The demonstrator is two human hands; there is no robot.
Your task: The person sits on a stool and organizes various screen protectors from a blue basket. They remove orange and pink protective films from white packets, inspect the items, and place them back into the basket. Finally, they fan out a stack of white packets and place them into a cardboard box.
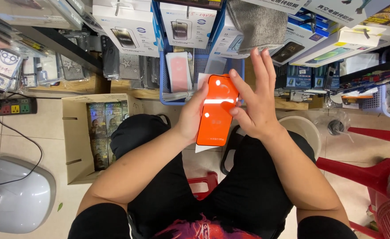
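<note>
Seated person, viewed from above the lap. The left hand (190, 116) grips the left long edge of a glossy orange rectangular phone-shaped panel (215, 110), fingers closed behind it and thumb on the front. The right hand (253, 99) is open, fingers spread upward, its thumb pressed on the panel's face near the middle. The panel is held upright in the air above the knees, just in front of a blue wire basket (164, 71) of packaged goods. Free space is narrow: shelves of white boxed screen protectors (126, 26) close above, an open brown cardboard carton (77, 137) to the left, red plastic stools (372, 170) to the right. Beige tiled floor (40, 124) below; a black power strip (15, 106) lies on it at far left.
</note>
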